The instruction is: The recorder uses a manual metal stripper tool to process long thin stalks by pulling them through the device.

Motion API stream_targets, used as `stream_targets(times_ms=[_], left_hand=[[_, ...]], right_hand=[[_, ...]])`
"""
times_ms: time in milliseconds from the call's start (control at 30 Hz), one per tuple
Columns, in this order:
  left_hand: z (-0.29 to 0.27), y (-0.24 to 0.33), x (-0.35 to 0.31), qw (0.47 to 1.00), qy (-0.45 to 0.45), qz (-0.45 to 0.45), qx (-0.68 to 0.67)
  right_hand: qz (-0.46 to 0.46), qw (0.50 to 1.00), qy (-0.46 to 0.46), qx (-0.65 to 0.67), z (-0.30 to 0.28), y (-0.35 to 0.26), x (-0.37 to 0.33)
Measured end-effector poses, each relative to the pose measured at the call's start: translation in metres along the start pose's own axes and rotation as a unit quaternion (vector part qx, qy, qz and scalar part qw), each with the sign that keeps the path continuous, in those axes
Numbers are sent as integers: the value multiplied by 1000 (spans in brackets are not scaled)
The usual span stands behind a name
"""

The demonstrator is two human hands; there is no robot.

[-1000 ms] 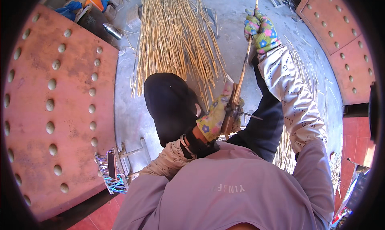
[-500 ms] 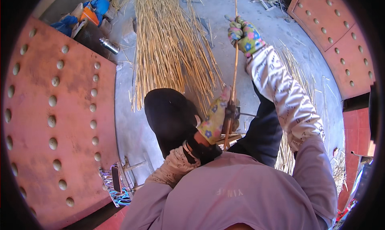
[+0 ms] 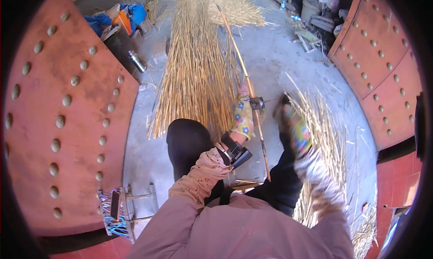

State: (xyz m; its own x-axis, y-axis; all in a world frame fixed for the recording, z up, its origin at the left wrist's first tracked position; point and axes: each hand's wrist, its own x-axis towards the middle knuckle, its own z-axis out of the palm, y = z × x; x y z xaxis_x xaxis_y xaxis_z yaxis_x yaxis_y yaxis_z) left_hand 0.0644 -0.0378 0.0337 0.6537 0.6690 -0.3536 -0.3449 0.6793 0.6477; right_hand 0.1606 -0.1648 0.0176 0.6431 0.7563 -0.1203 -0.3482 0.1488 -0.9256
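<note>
My left hand (image 3: 243, 113), in a floral-patterned glove, is closed at the middle of a long brown reed stalk (image 3: 262, 144) and a small dark tool (image 3: 257, 103) set around it. A thin spike sticks out of the tool to the right. The stalk runs from the far top edge down to near my lap, tilted slightly. My right hand (image 3: 297, 130), gloved alike, is off the stalk, over my right leg beside the pale stalks (image 3: 322, 141). Motion smears its fingers, so I cannot tell whether they hold anything. Ahead lies a broad bundle of brown stalks (image 3: 191, 74).
Studded red door panels stand at left (image 3: 67, 123) and right (image 3: 379, 56). A silver flask (image 3: 137, 61) and blue and orange bags lie far left. A small stool-like frame (image 3: 131, 205) with a phone (image 3: 116, 205) is near left. A bucket (image 3: 311, 8) stands far right.
My right hand has let go of the stalk's upper part and come down and toward me on the right. My left hand and the tool have moved slightly forward; the stalk's far end now leans left.
</note>
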Motion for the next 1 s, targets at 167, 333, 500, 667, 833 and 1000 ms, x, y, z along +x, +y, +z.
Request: stream_targets(times_ms=[167, 333, 500, 667, 833, 1000], left_hand=[[37, -37, 4, 998, 35, 29, -45], [3, -51, 52, 998, 44, 17, -41], [-93, -56, 136, 991, 111, 9, -76], [-96, -88, 123, 987, 129, 4, -99], [-15, -114, 62, 987, 118, -39, -103], [-51, -86, 84, 986, 132, -2, -98]], right_hand=[[123, 987, 22, -97, 19, -3, -51], [172, 981, -70, -51, -68, 24, -112], [343, 922, -91, -153, -252, 73, -262], [373, 853, -139, -337, -176, 4, -213], [327, 939, -71, 78, -66, 16, -65], [38, 999, -8, 21, -21, 59, -53]])
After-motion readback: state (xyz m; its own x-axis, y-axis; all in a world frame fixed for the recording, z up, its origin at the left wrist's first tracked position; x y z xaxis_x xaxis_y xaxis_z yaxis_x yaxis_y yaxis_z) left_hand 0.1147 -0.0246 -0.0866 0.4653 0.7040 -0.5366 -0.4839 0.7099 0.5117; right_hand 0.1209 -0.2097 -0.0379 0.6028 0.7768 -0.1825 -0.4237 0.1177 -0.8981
